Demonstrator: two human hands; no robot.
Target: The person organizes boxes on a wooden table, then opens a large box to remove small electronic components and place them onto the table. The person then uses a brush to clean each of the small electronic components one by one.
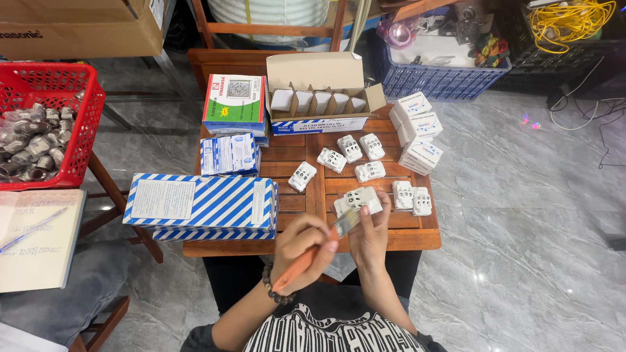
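My left hand, with a bead bracelet at the wrist, is shut on an orange-handled paintbrush. The brush's bristles touch a white socket module, which my right hand holds over the near edge of a small wooden table. Several more white socket modules lie loose on the slats beyond my hands. Two sit side by side just right of the held one.
An open divided carton stands at the table's far edge, small white boxes stacked to its right. Blue-and-white striped boxes fill the left. A red basket of metal fittings, a notebook and a blue crate surround the table.
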